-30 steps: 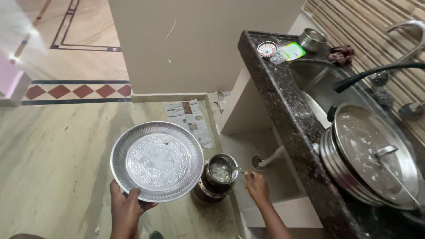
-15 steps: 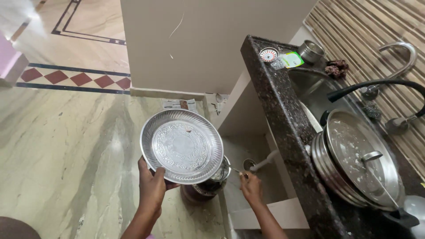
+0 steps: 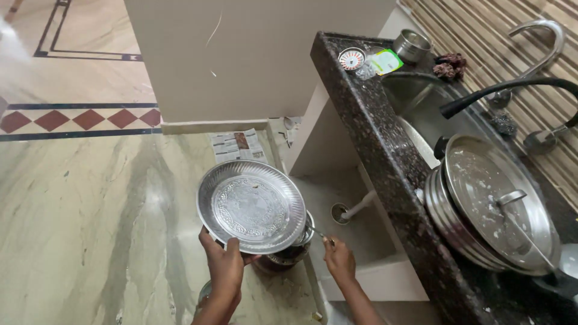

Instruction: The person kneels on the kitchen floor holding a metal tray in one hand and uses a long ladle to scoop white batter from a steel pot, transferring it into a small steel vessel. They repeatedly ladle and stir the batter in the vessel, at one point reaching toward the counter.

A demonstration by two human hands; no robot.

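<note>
The left hand (image 3: 224, 268) grips the near rim of a steel plate (image 3: 253, 206), thumb over the edge and fingers closed behind it. The plate is tilted up, its embossed face showing, and it hangs over a dark pot (image 3: 289, 253) on the floor, covering most of it. The right hand (image 3: 339, 260) is closed on a thin metal handle (image 3: 318, 233) that runs toward the pot's mouth; what is on the far end is hidden by the plate.

Just beyond the hands, a low tiled recess under the counter holds a floor drain (image 3: 340, 212) with a white pipe (image 3: 363, 203) leaning into it. Newspaper (image 3: 236, 145) lies on the marble floor (image 3: 90, 229) by the wall.

Up on the right, the dark granite counter (image 3: 373, 132) edges a sink (image 3: 421, 102) stacked with steel plates (image 3: 445, 207) and a soiled lid (image 3: 497, 201). A black tap (image 3: 506, 90) arches over it. At the far end stand a small steel cup (image 3: 412, 45), a round strainer (image 3: 351, 58) and a green packet (image 3: 385, 61).
</note>
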